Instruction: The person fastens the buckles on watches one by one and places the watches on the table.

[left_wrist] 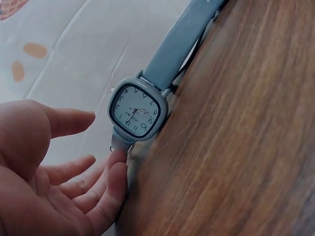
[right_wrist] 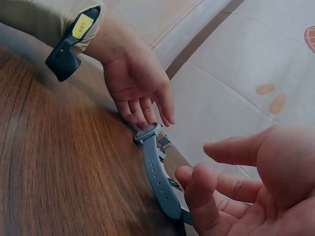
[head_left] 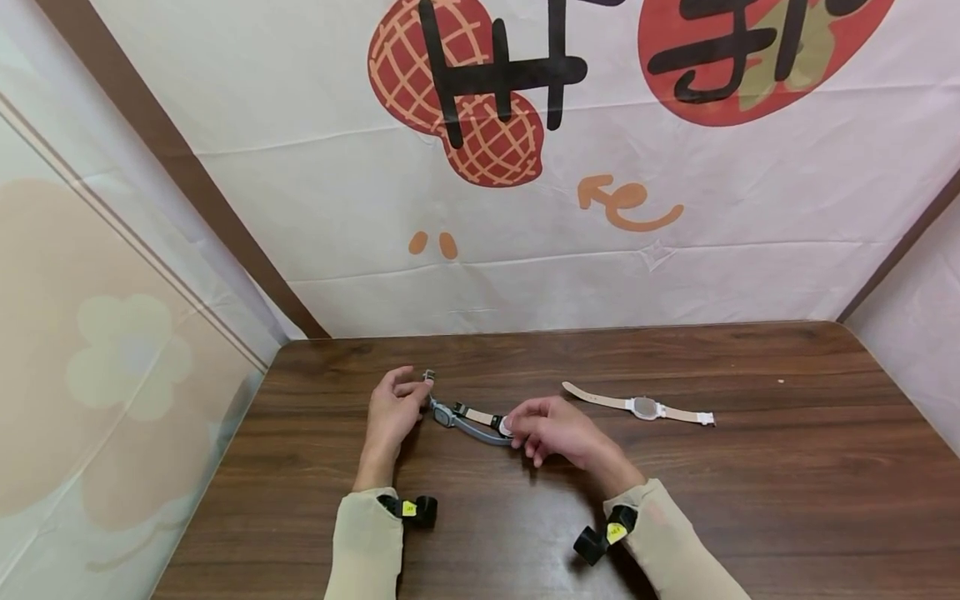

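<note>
A blue-grey wristwatch [head_left: 444, 415] with a squarish face lies on the table between my hands. My left hand [head_left: 392, 412] is at its buckle end. In the left wrist view the fingers [left_wrist: 117, 179] touch the short strap below the watch face, while the thumb stands apart. Beside the long blue strap [right_wrist: 160, 184] lies a second watch [head_left: 478, 415], dark-edged with a pale strap underside. My right hand [head_left: 551, 429] is over that watch's case and the blue strap's tip, partly hiding both. Its thumb and fingers are apart in the right wrist view.
A third watch [head_left: 645, 407], white with a pale strap, is stretched out on the wooden table [head_left: 780, 500] to the right. Behind the table hangs a printed cloth [head_left: 337, 208]. Another cloth panel [head_left: 127, 400] stands at the left edge.
</note>
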`<state>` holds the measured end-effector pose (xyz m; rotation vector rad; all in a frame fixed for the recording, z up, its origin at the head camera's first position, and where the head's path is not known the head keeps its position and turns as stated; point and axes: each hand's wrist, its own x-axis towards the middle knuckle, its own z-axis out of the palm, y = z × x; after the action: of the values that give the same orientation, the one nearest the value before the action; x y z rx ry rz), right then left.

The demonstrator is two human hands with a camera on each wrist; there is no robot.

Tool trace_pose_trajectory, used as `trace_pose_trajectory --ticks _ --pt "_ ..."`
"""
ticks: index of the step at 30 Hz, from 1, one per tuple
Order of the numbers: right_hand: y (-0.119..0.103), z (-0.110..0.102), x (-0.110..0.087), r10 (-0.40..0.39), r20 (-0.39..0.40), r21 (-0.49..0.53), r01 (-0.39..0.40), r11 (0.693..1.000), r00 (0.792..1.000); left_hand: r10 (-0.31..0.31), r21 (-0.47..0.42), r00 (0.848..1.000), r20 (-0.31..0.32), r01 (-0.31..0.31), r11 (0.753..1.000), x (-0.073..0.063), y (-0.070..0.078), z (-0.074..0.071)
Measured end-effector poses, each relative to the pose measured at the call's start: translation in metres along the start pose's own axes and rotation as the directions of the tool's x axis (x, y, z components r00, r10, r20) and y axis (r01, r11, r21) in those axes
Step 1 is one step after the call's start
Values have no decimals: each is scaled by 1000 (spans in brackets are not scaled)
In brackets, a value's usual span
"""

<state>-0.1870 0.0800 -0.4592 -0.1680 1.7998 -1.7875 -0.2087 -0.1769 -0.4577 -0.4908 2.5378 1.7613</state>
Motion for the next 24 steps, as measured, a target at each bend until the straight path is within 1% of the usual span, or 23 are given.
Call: trace_pose_trajectory --ticks 9,14,20,24 --pt "6 2 -3 -8 -9 -121 7 993 1000 25 12 1000 -17 -25 1000 0 -2 2" --pt "9 1 -5 -16 -41 -172 9 985 999 36 13 999 -22 -35 999 3 -4 3" --pt "12 0 -4 -27 -76 -230 9 973 997 30 16 999 -32 -29 999 3 -5 3" --pt "13 -1 -4 -33 -99 -254 7 967 995 12 18 999 -47 -11 1000 3 -5 4"
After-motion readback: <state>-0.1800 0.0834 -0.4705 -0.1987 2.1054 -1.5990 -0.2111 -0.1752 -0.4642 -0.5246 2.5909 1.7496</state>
